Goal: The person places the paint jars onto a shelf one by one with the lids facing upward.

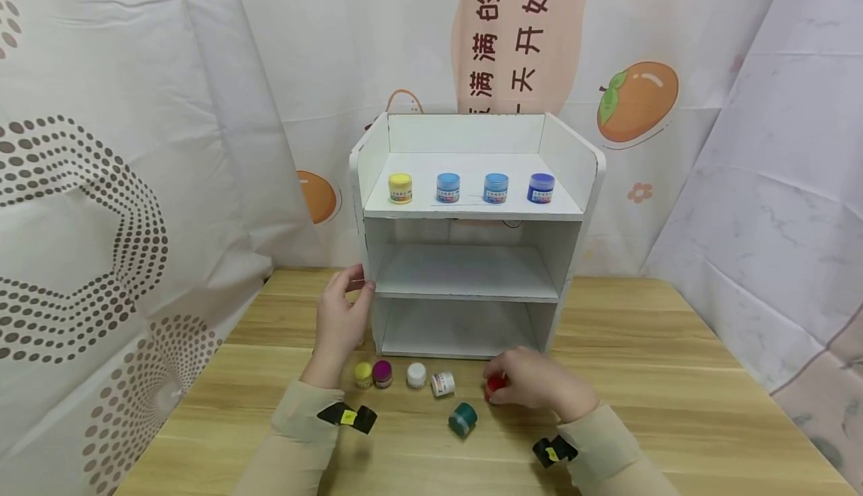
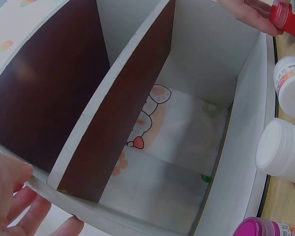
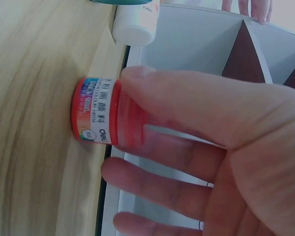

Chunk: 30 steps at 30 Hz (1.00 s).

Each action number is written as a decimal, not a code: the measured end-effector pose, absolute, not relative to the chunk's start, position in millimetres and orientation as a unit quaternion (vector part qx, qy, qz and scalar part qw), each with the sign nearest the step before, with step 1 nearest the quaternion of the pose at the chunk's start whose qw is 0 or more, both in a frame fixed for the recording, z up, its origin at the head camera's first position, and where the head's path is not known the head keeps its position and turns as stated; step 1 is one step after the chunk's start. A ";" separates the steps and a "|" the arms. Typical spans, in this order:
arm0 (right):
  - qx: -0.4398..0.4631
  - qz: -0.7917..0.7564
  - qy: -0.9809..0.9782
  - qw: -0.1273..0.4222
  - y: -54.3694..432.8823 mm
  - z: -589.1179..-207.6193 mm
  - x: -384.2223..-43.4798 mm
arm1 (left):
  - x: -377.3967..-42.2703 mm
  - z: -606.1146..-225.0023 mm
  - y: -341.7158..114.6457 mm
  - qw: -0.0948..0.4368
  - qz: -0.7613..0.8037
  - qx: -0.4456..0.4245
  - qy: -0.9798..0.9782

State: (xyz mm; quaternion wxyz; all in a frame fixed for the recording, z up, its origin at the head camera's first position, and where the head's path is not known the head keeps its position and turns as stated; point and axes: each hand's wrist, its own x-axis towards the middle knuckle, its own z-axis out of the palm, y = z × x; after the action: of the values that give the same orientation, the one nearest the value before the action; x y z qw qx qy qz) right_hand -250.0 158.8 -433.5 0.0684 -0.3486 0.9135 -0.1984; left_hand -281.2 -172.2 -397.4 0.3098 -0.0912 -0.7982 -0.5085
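Observation:
My right hand (image 1: pixel 536 382) pinches the lid of a red paint jar (image 3: pixel 96 110) between thumb and fingers, close to the table in front of a white shelf unit (image 1: pixel 465 291). The left hand (image 1: pixel 342 316) is at the shelf's left side, with its fingers by the outer edge of the side panel; in the left wrist view the thumb and fingertips (image 2: pixel 71 226) lie along that panel. Left of the red jar are a dark green jar (image 1: pixel 463 420) tipped over, a white jar (image 1: pixel 443 384) lying tilted, another white jar (image 1: pixel 416 375), a purple jar (image 1: pixel 382 374) and a yellow jar (image 1: pixel 363 374).
On the top shelf stand a yellow jar (image 1: pixel 401 189), two light blue jars (image 1: pixel 448 188) and a dark blue jar (image 1: pixel 541 189) in a row. The wooden table (image 1: pixel 627 376) extends on both sides. A patterned curtain (image 1: pixel 418 46) hangs behind.

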 end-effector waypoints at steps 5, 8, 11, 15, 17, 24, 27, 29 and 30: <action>-0.323 -0.180 0.927 0.060 157.7 -434.0 -249.7 | -281.1 -397.3 -171.8 0.310 -0.508 -0.092 -0.799; -0.309 -0.174 0.933 0.061 157.2 -434.1 -249.7 | -280.9 -397.1 -171.6 0.308 -0.510 -0.091 -0.798; -0.304 -0.175 0.935 0.053 158.1 -432.4 -249.4 | -280.8 -397.1 -171.6 0.307 -0.511 -0.090 -0.797; -0.297 -0.181 0.937 0.041 160.7 -426.6 -247.8 | -281.1 -397.2 -171.6 0.308 -0.509 -0.090 -0.799; -0.295 -0.186 0.937 0.039 162.2 -422.3 -246.5 | -281.2 -397.2 -171.7 0.309 -0.507 -0.090 -0.799; -0.285 -0.178 0.941 0.041 163.8 -412.4 -242.3 | -281.8 -397.5 -171.8 0.309 -0.506 -0.088 -0.800; -0.275 -0.173 0.945 0.051 162.0 -413.3 -241.2 | -281.8 -397.8 -171.8 0.309 -0.509 -0.089 -0.799; -0.270 -0.170 0.946 0.056 160.6 -414.9 -240.8 | -281.9 -398.0 -171.9 0.308 -0.510 -0.090 -0.798; -0.271 -0.168 0.946 0.056 160.0 -415.6 -240.8 | -281.9 -398.1 -171.9 0.308 -0.511 -0.090 -0.798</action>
State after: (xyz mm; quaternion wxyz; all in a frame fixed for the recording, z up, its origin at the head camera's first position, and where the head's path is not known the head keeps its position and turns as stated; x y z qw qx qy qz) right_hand -240.8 160.0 -415.6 0.0563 -0.2707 0.9463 -0.1676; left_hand -281.9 -171.9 -398.1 0.3082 -0.0902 -0.7976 -0.5107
